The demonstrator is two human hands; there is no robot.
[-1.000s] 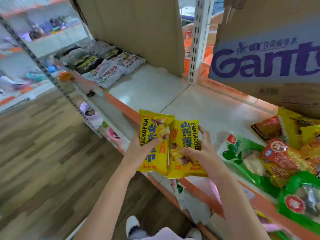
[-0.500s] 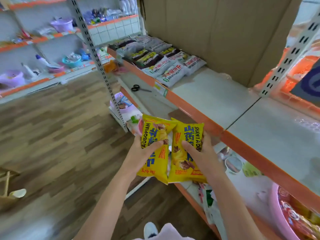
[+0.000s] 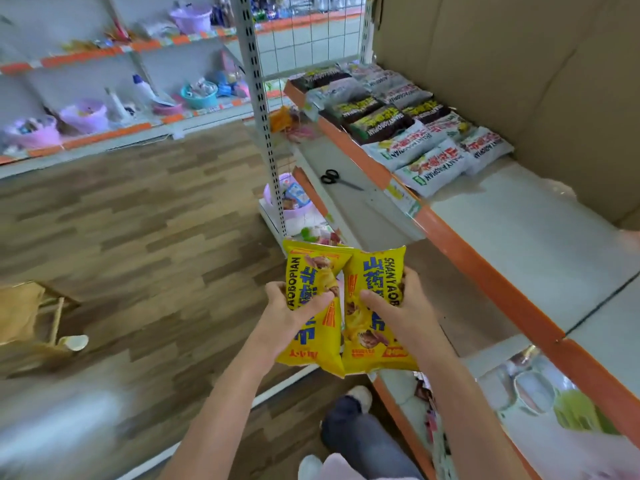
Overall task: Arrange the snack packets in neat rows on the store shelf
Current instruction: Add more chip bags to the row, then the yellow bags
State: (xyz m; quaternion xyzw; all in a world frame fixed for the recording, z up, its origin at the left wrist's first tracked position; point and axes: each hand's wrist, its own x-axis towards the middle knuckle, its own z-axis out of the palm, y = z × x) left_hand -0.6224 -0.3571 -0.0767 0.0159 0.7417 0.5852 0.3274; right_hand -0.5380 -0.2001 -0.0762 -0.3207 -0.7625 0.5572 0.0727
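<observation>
I hold two yellow snack packets side by side in front of me, off the shelf. My left hand [image 3: 289,315] grips the left yellow packet [image 3: 313,306], thumb across its front. My right hand [image 3: 398,311] grips the right yellow packet [image 3: 372,313] the same way. The white store shelf [image 3: 526,237] with an orange front edge runs along the right. Rows of black packets [image 3: 375,121] and white packets [image 3: 433,161] lie flat at its far end, next to a bare stretch of shelf.
A cardboard sheet [image 3: 519,81] backs the shelf. Scissors [image 3: 332,178] lie on the lower shelf, with a purple basket [image 3: 294,202] beneath. A perforated upright post [image 3: 258,109] stands at the shelf's left end. Wood-pattern floor [image 3: 138,237] spreads left; a paper cup [image 3: 74,342] lies there.
The view has swung left along the shelf, away from the mixed packets and printed box. Both hands keep the two yellow packets and have come back off the shelf edge.
</observation>
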